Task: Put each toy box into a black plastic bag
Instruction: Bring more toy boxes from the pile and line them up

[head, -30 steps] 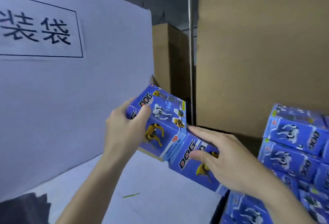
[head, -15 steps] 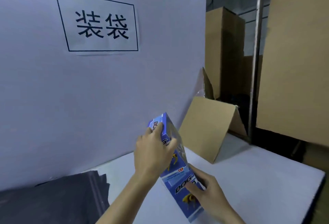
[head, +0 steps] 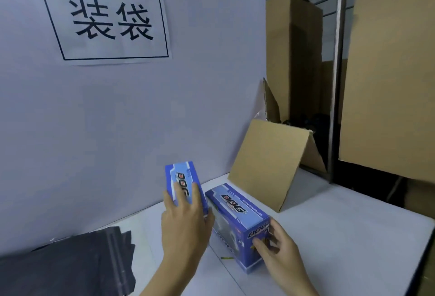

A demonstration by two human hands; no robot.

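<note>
A: Starting from the left, what lay on the counter (head: 341,237)?

B: A pile of black plastic bags (head: 68,265) lay flat at the far left, well to the left of the lying toy box (head: 235,215), which I will use as the landmark. None of the bags held a box.

A: And the left hand (head: 186,229)?

B: It was just left of the lying toy box, gripping a second toy box (head: 182,180) from the near side. That box stood tilted, its "DOG" face turned up, almost touching the lying one's left end. The fingers (head: 194,195) were curled over the printed face, slightly spread. I could not tell whether the box's bottom edge touched the counter, as the hand covered it.

A: The landmark box itself?

B: It lay on its long side on the white counter, the "DOG" logo on top, its near end pointing toward the person.

A: What did the right hand (head: 280,251) do?

B: It held the near end of the lying box. Its fingers (head: 261,244) were bent and pressed against the end panel, close together.

A: Anything past it?

B: A folded cardboard sheet (head: 266,161) leaned behind and right of the lying box. A white board with a printed sign (head: 110,20) stood behind everything, above and left of the box.
</note>
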